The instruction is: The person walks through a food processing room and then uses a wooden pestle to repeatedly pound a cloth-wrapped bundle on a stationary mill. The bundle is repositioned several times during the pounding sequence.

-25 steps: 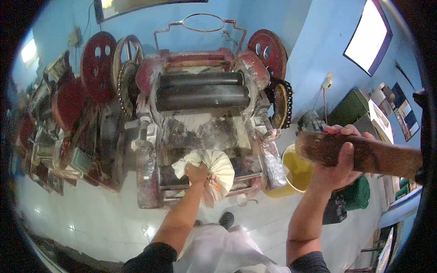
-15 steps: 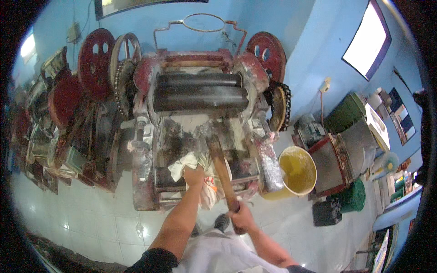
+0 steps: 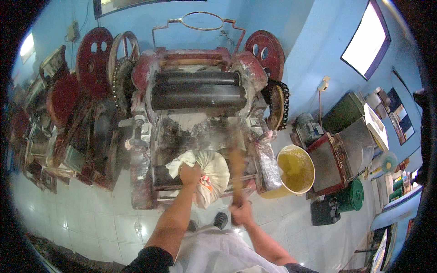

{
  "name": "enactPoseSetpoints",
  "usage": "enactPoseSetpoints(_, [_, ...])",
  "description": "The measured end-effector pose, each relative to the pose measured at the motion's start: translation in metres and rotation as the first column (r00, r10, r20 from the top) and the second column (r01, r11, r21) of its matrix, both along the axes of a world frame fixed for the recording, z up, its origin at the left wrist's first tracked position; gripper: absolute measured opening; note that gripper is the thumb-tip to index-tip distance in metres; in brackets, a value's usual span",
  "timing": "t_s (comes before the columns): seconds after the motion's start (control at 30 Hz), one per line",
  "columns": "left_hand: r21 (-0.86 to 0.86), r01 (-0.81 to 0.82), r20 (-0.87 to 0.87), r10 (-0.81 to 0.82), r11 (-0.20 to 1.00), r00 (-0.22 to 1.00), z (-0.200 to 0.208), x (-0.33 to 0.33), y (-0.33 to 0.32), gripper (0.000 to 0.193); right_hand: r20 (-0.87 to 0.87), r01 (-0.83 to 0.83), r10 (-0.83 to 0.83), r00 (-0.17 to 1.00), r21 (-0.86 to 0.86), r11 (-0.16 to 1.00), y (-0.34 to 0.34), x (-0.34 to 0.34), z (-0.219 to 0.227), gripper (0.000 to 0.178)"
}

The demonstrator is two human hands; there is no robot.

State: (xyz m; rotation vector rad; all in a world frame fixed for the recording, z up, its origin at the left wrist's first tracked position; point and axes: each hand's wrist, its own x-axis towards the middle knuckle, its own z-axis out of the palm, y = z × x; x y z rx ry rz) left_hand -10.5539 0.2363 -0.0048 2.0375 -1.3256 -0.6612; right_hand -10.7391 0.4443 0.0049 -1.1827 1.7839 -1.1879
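My left hand (image 3: 190,174) is closed round the gathered neck of a white cloth sack (image 3: 213,173) with orange-red markings. The sack looks full and round, and rests at the front edge of a roller machine (image 3: 195,132). In my right hand (image 3: 241,213) is the lower end of a long wooden stick (image 3: 236,173), like a paddle or mallet handle. It stands just right of the sack, apart from it. Motion blurs the stick, and its far end is too smeared to make out.
Two dark rollers (image 3: 198,96) lie across the machine, with a chain gear (image 3: 278,105) at its right side. A yellow bucket (image 3: 296,170) with yellow contents stands to the right, near a green bin (image 3: 351,195) and a black jerrycan (image 3: 325,212). More machinery with red wheels (image 3: 94,63) fills the left.
The stick has swung right, off the front of the sack, and now stands more upright. More of the sack shows. My left hand still grips its neck, shifted slightly left.
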Motion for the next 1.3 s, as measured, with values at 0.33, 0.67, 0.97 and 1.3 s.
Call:
enactPoseSetpoints(0.33, [0.216, -0.128, -0.942, 0.241, 0.968, 0.233, -0.03, 0.036, -0.073, 0.057, -0.011, -0.073, 0.073, 0.997, -0.031, 0.997, -0.002, -0.023, 0.065, 0.059])
enactPoseSetpoints(0.67, [-0.013, -0.161, -0.564, 0.126, 0.987, 0.816, -0.109, 0.038, -0.048, 0.039, 0.127, 0.079, 0.072, 0.989, -0.879, 0.47, -0.05, -0.015, 0.337, 0.061])
enactPoseSetpoints(0.97, [0.041, -0.041, -0.182, 0.047, 0.998, 0.982, -0.006, -0.016, -0.018, 0.046, 0.084, 0.152, -0.132, 0.988, -0.324, 0.934, -0.028, -0.015, 0.039, 0.051])
enactPoseSetpoints(1.3, [-0.095, -0.009, -0.183, -0.009, 0.995, 0.983, -0.011, -0.005, -0.01, 0.04, -0.167, 0.01, -0.046, 0.985, -0.212, 0.977, -0.05, -0.01, 0.18, 0.046])
